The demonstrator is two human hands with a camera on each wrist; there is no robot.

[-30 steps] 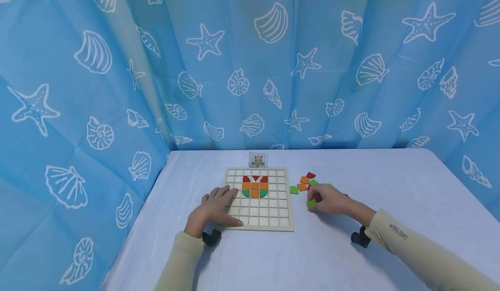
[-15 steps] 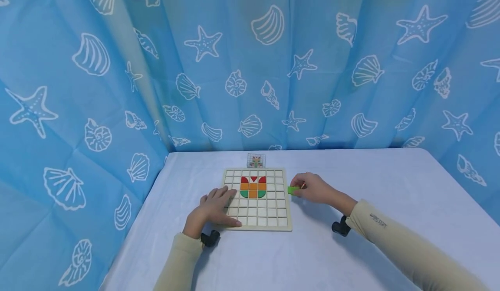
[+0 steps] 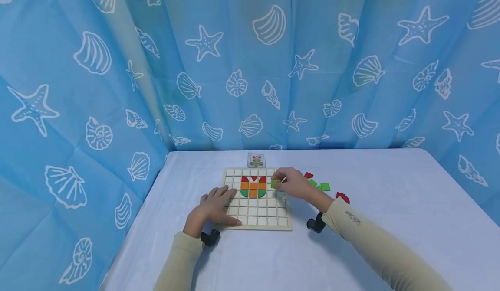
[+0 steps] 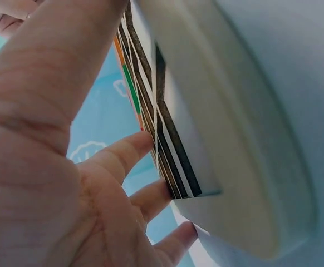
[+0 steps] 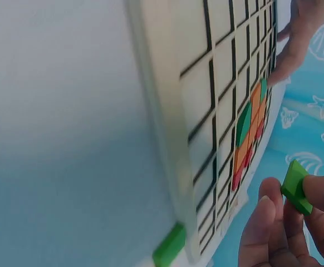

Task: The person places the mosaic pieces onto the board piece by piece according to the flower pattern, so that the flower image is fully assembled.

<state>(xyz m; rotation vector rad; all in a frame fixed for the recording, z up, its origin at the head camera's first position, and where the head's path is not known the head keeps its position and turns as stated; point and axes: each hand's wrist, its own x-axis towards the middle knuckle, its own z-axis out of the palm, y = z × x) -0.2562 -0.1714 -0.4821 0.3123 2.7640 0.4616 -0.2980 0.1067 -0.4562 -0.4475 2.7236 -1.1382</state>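
A pale square grid board (image 3: 254,221) lies on the table with red, orange and dark green tiles (image 3: 253,186) set in its upper middle, in a tulip-like shape. Over the board's upper right squares, my right hand (image 3: 294,183) pinches a light green tile (image 3: 275,184). In the right wrist view this green tile (image 5: 297,188) is between thumb and fingers, tilted. My left hand (image 3: 212,206) rests on the board's left edge, fingers spread; its fingertips (image 4: 137,146) touch the grid in the left wrist view.
A small picture card (image 3: 256,160) stands behind the board. Right of the board lie loose tiles: a red one (image 3: 308,175), a green one (image 3: 325,187) and red ones (image 3: 343,197). Another green tile (image 5: 169,245) lies beside the board's edge. A blue shell-print curtain (image 3: 250,87) hangs behind.
My right hand has moved left from among the loose tiles to above the board's right part, carrying a light green tile. My left hand has stayed on the board's left edge.
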